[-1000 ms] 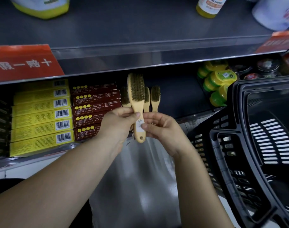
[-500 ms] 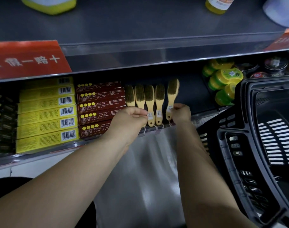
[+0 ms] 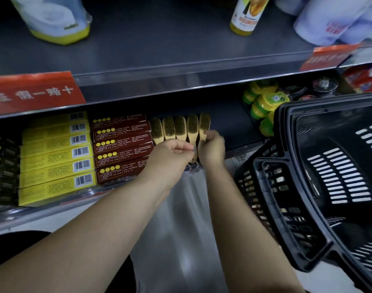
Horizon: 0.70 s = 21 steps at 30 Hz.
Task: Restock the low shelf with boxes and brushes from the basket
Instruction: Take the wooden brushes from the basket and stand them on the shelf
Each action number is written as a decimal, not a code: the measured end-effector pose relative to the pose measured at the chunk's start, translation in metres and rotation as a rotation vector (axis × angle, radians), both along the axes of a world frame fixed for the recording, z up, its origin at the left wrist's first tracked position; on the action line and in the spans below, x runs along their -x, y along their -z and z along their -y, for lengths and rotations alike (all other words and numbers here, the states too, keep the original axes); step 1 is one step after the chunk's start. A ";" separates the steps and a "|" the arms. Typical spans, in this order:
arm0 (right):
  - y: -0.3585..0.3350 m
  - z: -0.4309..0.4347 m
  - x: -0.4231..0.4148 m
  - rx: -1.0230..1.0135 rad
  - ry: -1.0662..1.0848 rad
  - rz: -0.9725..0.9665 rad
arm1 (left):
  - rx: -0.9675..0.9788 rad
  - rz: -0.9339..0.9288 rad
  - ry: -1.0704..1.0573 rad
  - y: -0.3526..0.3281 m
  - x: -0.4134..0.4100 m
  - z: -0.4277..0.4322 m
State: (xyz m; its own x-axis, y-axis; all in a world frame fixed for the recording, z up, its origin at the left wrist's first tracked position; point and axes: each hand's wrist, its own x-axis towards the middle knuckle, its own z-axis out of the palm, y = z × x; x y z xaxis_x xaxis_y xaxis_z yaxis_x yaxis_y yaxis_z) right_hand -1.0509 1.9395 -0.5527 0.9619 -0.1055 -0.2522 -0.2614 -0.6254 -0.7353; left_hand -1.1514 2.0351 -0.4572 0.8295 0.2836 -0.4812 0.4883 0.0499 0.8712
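At centre frame on the low shelf (image 3: 233,127), the right hand (image 3: 212,148) pinches the end brush (image 3: 204,123), squaring it against its row, apparently; the left hand (image 3: 170,151) is loosely curled, contents unclear. Upper left, a red sign (image 3: 32,92) reads "假一赔十". The basket (image 3: 329,166) looks empty.

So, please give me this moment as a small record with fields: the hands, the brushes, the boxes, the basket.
left hand: closed around the handles of the brushes
right hand: gripping the rightmost brush
brushes: five in a row on the low shelf, bristles up
yellow boxes: stacked, left of the red boxes
basket: black, at the right; no stock visible inside
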 end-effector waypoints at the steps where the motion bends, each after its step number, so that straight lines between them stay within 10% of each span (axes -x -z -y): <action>1: -0.014 -0.002 0.007 -0.051 -0.019 0.037 | -0.010 0.021 -0.005 -0.005 0.000 0.003; 13: -0.158 0.139 0.046 0.157 -0.235 0.266 | -0.305 0.361 0.352 -0.045 0.003 0.079; 21: -0.146 0.218 0.076 -0.168 -0.113 -0.349 | -0.783 0.563 0.872 -0.051 -0.013 0.137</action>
